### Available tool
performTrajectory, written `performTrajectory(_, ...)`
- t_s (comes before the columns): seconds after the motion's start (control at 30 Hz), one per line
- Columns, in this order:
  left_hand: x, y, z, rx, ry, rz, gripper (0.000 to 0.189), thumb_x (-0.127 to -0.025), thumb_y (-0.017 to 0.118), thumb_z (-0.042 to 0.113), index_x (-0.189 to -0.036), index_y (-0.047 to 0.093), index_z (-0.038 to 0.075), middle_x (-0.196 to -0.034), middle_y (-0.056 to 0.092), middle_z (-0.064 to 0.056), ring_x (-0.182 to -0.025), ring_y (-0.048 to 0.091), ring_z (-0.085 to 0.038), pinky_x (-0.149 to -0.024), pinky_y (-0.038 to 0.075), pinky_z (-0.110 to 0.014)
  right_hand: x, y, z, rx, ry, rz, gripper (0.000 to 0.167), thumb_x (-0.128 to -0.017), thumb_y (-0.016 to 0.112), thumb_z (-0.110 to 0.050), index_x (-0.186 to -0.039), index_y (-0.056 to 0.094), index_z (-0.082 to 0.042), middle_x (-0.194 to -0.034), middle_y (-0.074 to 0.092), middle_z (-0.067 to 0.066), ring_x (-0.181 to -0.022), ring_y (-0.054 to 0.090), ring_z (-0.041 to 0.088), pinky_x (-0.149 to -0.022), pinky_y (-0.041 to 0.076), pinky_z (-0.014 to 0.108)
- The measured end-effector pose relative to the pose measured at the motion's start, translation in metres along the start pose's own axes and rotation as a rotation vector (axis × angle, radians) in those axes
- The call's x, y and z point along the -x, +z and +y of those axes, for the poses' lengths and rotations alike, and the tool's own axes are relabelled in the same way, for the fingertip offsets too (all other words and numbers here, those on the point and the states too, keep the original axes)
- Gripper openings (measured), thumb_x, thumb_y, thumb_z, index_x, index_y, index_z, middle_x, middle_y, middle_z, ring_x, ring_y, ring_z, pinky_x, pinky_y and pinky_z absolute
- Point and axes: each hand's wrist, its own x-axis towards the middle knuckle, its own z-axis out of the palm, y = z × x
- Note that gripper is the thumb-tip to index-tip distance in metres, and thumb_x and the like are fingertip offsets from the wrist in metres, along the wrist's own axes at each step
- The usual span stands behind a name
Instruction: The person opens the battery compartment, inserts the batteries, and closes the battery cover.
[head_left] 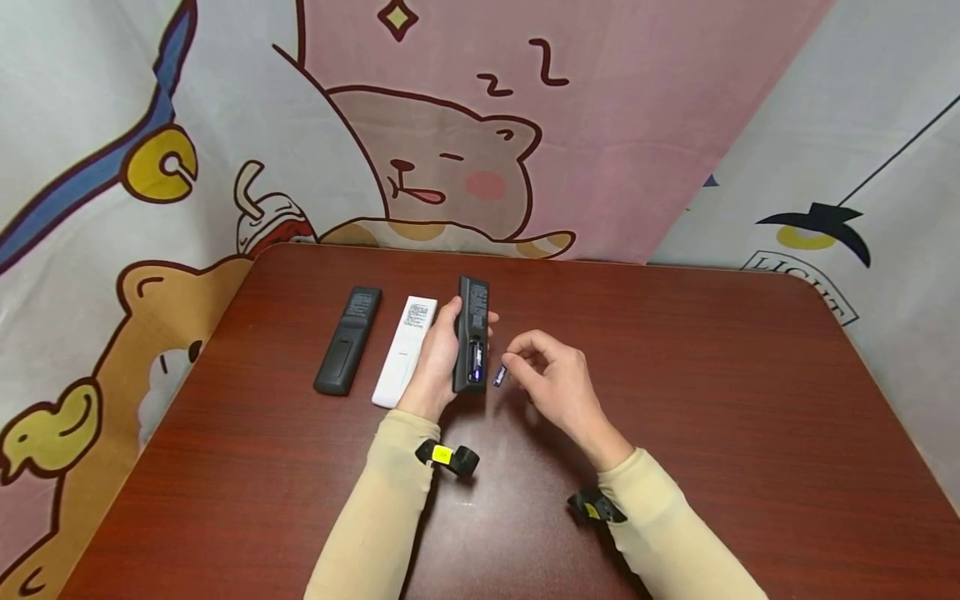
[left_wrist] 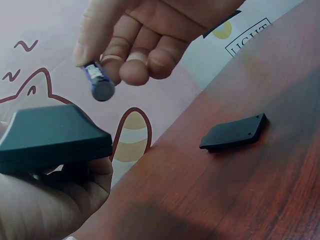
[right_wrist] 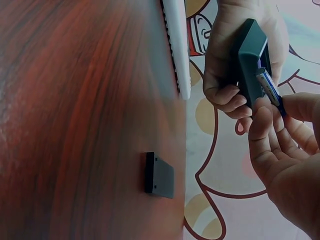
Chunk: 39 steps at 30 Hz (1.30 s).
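My left hand (head_left: 435,358) grips a dark remote control (head_left: 472,304), its back turned up and its battery compartment uncovered. One blue battery (head_left: 477,362) lies inside that compartment. Just right of the remote, my right hand (head_left: 557,379) pinches a second small blue battery (head_left: 500,377) between thumb and fingers. The right wrist view shows this battery (right_wrist: 270,86) slanting close beside the remote (right_wrist: 248,60); whether they touch I cannot tell. A black battery cover (left_wrist: 232,133) lies on the table in the left wrist view, apart from both hands; my right hand seems to hide it from the head view.
Left of my left hand, a white remote (head_left: 397,358) lies back up on the brown table (head_left: 712,400). Another black remote (head_left: 347,342) lies farther left. A printed cloth (head_left: 637,108) hangs behind the table's far edge.
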Motion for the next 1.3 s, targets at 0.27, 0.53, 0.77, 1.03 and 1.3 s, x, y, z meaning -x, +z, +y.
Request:
performTrajectory(0.27,-0.002,0.001,-0.002,0.023,-0.002,-0.005,0.061,-0.111,0.026,0.044,-0.134,0.059,-0.002,-0.103,0.062,-0.007,-0.083,0.058,-0.014,-0.076,0.049,-0.029,-0.002,0.003,-0.002,0.018,-0.017,0.027,0.005,-0.093,0.075,-0.006,-0.092,0.07,-0.009,-0.073,0.068,0.001,-0.062,0.06,0.007,-0.057,0.047,0.022)
performTrajectory(0.53,-0.001,0.001,-0.002,0.022,-0.001,-0.007,0.061,-0.111,0.025,0.043,-0.136,0.058,-0.001,-0.102,0.061,-0.006,-0.083,0.056,-0.014,-0.068,0.05,-0.028,-0.005,0.006,-0.005,0.007,-0.023,0.047,0.006,-0.092,0.076,-0.006,-0.092,0.07,-0.007,-0.079,0.07,0.003,-0.066,0.063,0.01,-0.06,0.05,0.022)
performTrajectory(0.77,-0.001,0.002,-0.001,0.018,0.017,-0.011,0.059,-0.111,0.025,0.042,-0.138,0.056,-0.001,-0.113,0.062,-0.014,-0.087,0.056,-0.015,-0.065,0.049,-0.026,-0.008,0.011,-0.006,-0.015,-0.042,0.077,0.006,-0.091,0.077,-0.005,-0.091,0.071,-0.006,-0.08,0.072,0.006,-0.07,0.066,0.013,-0.063,0.051,0.02)
performTrajectory(1.03,-0.002,0.003,-0.002,0.034,0.007,-0.03,0.059,-0.111,0.025,0.042,-0.136,0.055,-0.003,-0.117,0.062,-0.016,-0.081,0.061,-0.014,-0.065,0.053,-0.027,-0.011,0.014,-0.01,-0.035,-0.045,0.079,0.006,-0.091,0.077,-0.004,-0.092,0.071,-0.004,-0.083,0.073,0.008,-0.072,0.067,0.017,-0.066,0.053,0.021)
performTrajectory(1.3,0.0,0.004,-0.002,0.036,-0.013,-0.061,0.062,-0.111,0.025,0.045,-0.129,0.058,-0.005,-0.1,0.062,-0.007,-0.072,0.059,-0.012,-0.062,0.053,-0.028,-0.013,0.016,-0.01,-0.018,-0.056,0.061,0.006,-0.092,0.076,-0.004,-0.094,0.071,-0.003,-0.084,0.072,0.008,-0.071,0.066,0.018,-0.064,0.053,0.024)
